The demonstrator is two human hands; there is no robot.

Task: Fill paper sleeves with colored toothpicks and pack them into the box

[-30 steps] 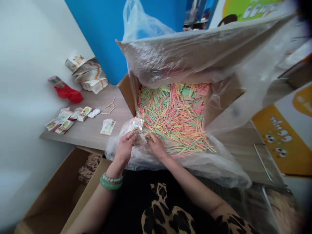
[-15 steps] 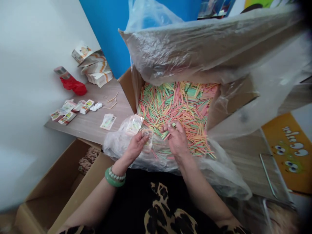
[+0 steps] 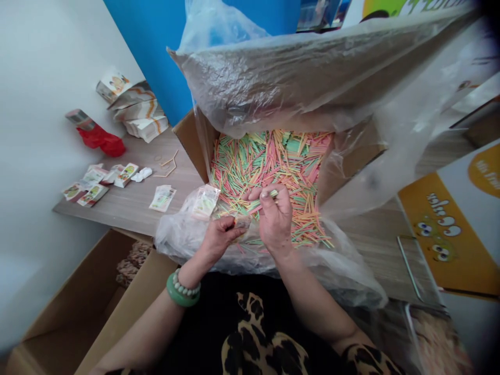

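Note:
My left hand pinches a small clear printed packet at the near edge of a plastic-lined carton. Close to its right, my right hand is closed on a few green and pink sticks, which point toward the packet. Beneath and beyond both hands lies a heap of thin pink, green and yellow sticks in the carton. Another printed packet rests on the plastic liner left of my hands. Further left, flat packets lie on the table.
Small boxes, a crumpled white tissue, a red-wrapped item and stacked printed bags are at left. An open carton stands lower left. An orange-and-white box is at right. Plastic film rises behind the sticks.
The view has shifted slightly, moving the background left. My left hand has tilted the packet and brought it nearer my right hand, whose sticks now lie more level.

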